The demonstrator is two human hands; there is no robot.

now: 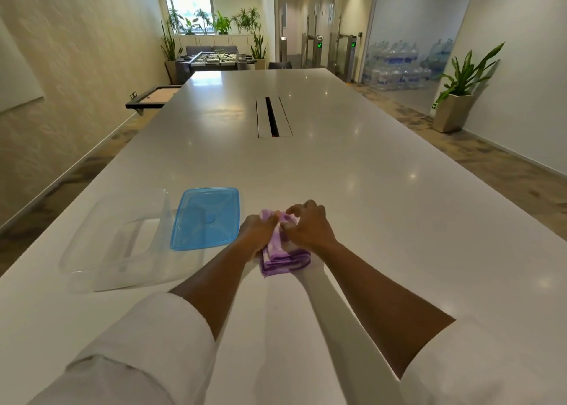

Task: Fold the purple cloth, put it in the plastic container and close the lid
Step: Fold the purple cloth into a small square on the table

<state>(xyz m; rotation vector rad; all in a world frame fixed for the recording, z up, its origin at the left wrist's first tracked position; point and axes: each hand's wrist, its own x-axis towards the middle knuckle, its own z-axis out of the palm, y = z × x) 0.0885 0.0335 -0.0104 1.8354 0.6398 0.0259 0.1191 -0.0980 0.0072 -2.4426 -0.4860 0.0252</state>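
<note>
The purple cloth (283, 262) lies on the white table (368, 189) as a small folded bundle with layered edges facing me. My left hand (257, 232) grips its left side. My right hand (308, 226) presses on its top right, fingers curled over the fabric. To the left stands the clear plastic container (119, 242), open and with nothing in it. Its blue lid (207, 217) lies flat on the table between the container and the cloth, its left edge overlapping the container's rim.
A cable slot (273, 117) runs down the middle of the long table. A potted plant (457, 97) stands by the right wall, stacked water bottles (402, 64) behind glass, and a foosball table (214, 59) at the far end.
</note>
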